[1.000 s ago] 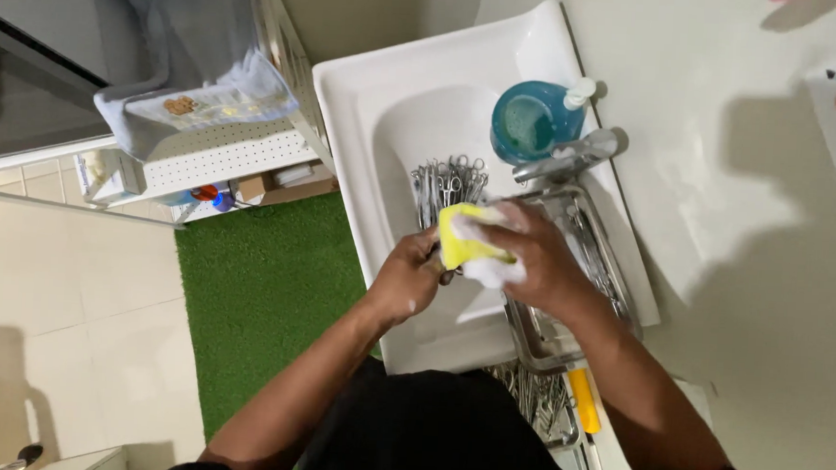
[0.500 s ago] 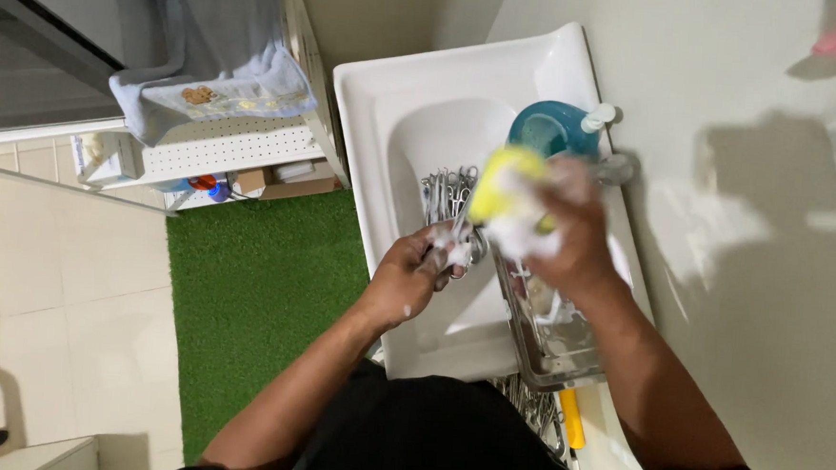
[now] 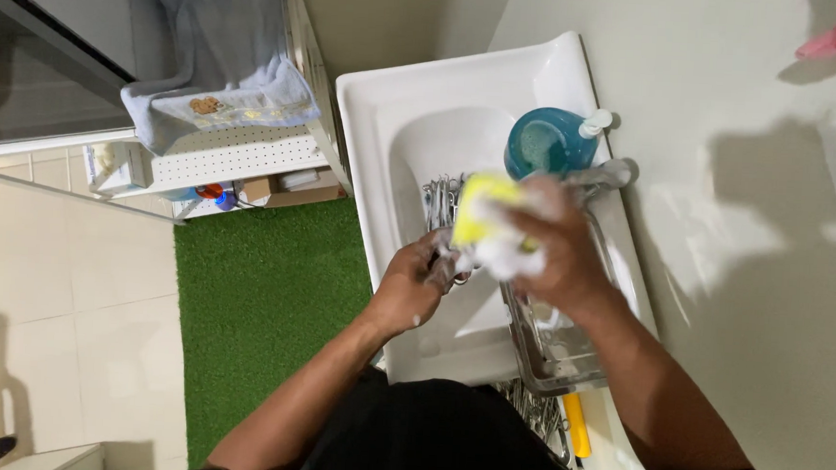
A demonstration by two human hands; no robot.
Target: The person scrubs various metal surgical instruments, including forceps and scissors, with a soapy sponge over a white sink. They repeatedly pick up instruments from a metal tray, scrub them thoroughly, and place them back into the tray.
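My right hand (image 3: 551, 247) is closed on a yellow sponge (image 3: 481, 219) covered in white foam, held over the white sink (image 3: 386, 119). My left hand (image 3: 415, 283) grips a small metal utensil whose end is hidden under the sponge and foam. Several metal utensils (image 3: 439, 198) lie in the sink bowl just beyond both hands. A blue soap bottle (image 3: 545, 142) with a white pump stands at the sink's back, next to the chrome tap (image 3: 612, 171).
A metal rack (image 3: 555, 352) sits on the sink's right side below my right arm, with more cutlery and a yellow-handled tool (image 3: 575, 424) near it. Green mat (image 3: 262, 294) on the floor at left. A white shelf (image 3: 232, 154) carries a grey towel (image 3: 216, 91).
My right hand with the sponge has moved from beside the left hand up toward the tap and back over the utensil. The camera has shifted slightly.
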